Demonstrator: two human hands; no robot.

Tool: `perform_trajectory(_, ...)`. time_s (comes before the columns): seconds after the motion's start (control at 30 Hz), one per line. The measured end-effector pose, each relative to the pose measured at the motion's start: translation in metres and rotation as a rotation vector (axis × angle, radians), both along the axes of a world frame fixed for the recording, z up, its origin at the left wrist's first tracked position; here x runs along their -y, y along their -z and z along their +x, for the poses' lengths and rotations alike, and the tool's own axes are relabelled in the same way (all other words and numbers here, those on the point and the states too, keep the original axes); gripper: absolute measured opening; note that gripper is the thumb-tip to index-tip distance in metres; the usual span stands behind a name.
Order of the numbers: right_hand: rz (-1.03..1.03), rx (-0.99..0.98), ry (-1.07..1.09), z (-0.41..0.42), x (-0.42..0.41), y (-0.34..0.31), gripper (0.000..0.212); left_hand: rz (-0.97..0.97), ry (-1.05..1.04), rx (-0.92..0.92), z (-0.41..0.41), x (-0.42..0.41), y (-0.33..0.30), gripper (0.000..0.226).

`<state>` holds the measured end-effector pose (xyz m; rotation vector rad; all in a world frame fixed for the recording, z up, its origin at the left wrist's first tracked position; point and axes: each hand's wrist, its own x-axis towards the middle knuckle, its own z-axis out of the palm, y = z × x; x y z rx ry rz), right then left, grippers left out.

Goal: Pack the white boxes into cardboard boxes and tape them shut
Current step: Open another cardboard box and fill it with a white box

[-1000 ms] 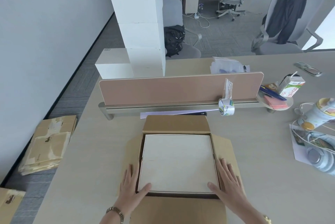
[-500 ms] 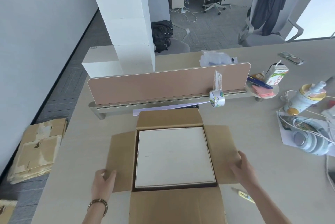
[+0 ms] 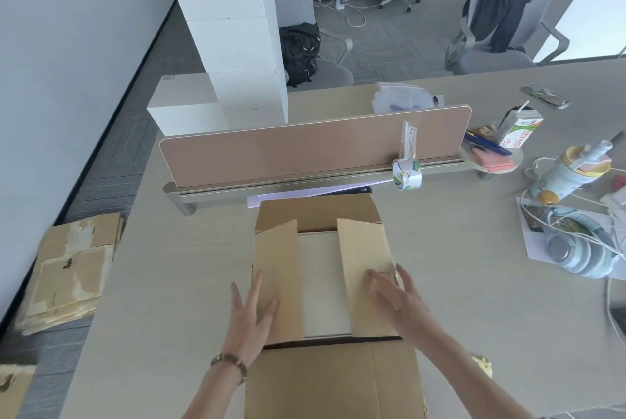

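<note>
A cardboard box (image 3: 338,381) stands on the desk in front of me with a white box (image 3: 320,279) inside, seen through the gap between the side flaps. Both side flaps are folded inward. My left hand (image 3: 249,317) presses flat on the left flap with straight fingers. My right hand (image 3: 398,300) presses flat on the right flap. The far flap stands up and the near flap lies open toward me. A roll of clear tape (image 3: 406,178) sits by the desk divider. More white boxes (image 3: 230,29) are stacked behind the divider at the left.
A low pink divider (image 3: 305,151) crosses the desk behind the box. Headphones (image 3: 576,252), cables, a bottle (image 3: 572,174) and a drink carton (image 3: 520,130) lie at the right. Flattened cardboard (image 3: 71,269) is piled on the floor at the left. A yellow item (image 3: 482,364) lies near my right forearm.
Both hands moved from the outer edges of the spread side flaps inward, folding the two flaps over the white box. The flaps now lie nearly flat under my palms.
</note>
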<state>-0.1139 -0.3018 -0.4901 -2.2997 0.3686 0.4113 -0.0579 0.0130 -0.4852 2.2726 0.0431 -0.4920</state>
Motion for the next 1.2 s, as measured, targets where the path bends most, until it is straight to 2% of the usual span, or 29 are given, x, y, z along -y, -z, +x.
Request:
perform_trajectory(0.07, -0.067, -0.061, -0.023, 0.0, -0.012, 0.01, 0.048, 0.074, 0.031, -0.077, -0.001, 0.01, 0.008, 0.062)
perform_trajectory(0.2, -0.127, 0.015, -0.01, -0.001, -0.022, 0.021, 0.052, 0.184, 0.033, -0.039, -0.004, 0.012, 0.015, 0.06)
perform_trajectory(0.47, -0.145, 0.033, -0.041, 0.014, -0.011, 0.029, 0.054, 0.194, 0.001, -0.031, 0.003, 0.018, 0.018, 0.061)
perform_trajectory(0.6, -0.084, 0.026, -0.025, 0.011, -0.008, 0.023, 0.058, 0.187, -0.043, -0.017, -0.002, 0.019, 0.013, 0.072)
perform_trajectory(0.7, 0.09, -0.005, 0.073, -0.001, -0.005, 0.016, 0.076, 0.182, -0.18, -0.151, -0.013, 0.015, 0.011, 0.085)
perform_trajectory(0.77, 0.152, -0.028, 0.181, -0.013, 0.001, 0.011, 0.081, 0.171, -0.225, -0.265, -0.025, 0.009, 0.009, 0.084)
perform_trajectory(0.8, 0.138, -0.062, 0.212, -0.021, 0.005, 0.01, 0.077, 0.161, -0.237, -0.309, -0.031, 0.005, 0.008, 0.082)
perform_trajectory(0.87, 0.113, -0.124, 0.233, -0.04, 0.013, 0.011, 0.054, 0.132, -0.26, -0.364, -0.044, -0.002, 0.005, 0.079)
perform_trajectory(0.93, 0.169, -0.155, 0.275, -0.056, 0.02, 0.011, 0.035, 0.074, -0.27, -0.365, -0.051, -0.009, 0.003, 0.078)
perform_trajectory(1.0, 0.265, -0.165, 0.327, -0.071, 0.021, 0.006, 0.03, 0.009, -0.273, -0.352, -0.056, -0.014, -0.001, 0.077)
perform_trajectory(1.13, 0.342, -0.097, 0.41, -0.092, 0.011, -0.01, 0.034, -0.115, -0.223, -0.293, -0.059, -0.023, -0.011, 0.086)
perform_trajectory(1.2, 0.436, -0.054, 0.453, -0.094, 0.006, -0.024, 0.027, -0.162, -0.192, -0.253, -0.06, -0.028, -0.015, 0.088)
